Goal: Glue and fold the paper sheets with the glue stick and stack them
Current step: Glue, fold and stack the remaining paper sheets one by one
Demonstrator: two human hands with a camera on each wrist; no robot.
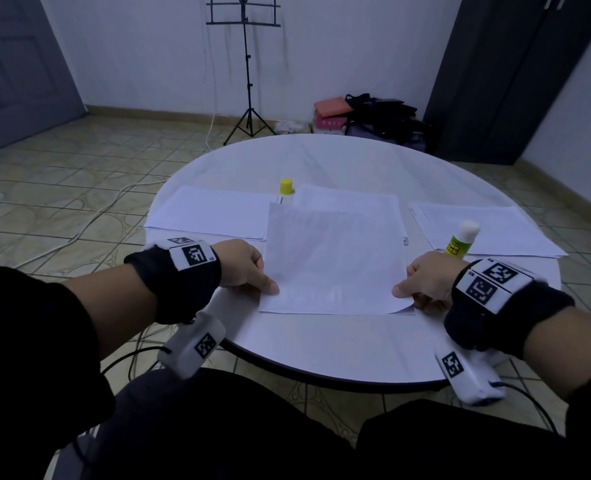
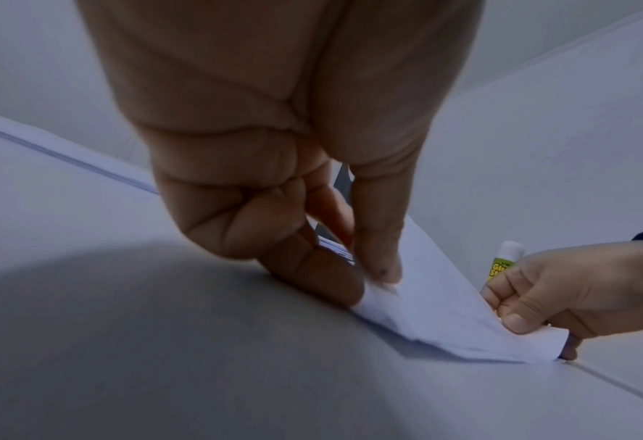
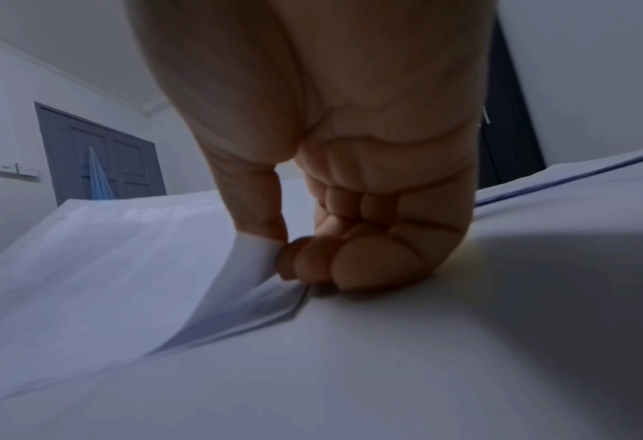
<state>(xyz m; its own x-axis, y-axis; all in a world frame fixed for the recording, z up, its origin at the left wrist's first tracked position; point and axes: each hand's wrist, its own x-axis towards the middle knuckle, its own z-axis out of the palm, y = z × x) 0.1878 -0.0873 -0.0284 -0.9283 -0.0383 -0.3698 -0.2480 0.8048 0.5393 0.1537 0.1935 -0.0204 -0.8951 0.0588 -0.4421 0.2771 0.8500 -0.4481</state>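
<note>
Both hands pinch the near corners of the top paper sheet (image 1: 335, 258) at the surface's near edge: the left hand (image 1: 242, 268) between thumb and finger, the right hand (image 1: 425, 284) likewise, probably to fold it. The uncapped glue stick (image 1: 462, 241) stands just behind the right hand; its yellow cap (image 1: 286, 186) and paper stacks (image 1: 214, 213) lie beyond.

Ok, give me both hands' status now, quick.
Left hand: pinching the paper sheet at its near left corner.
Right hand: pinching the sheet's near right corner.
</note>
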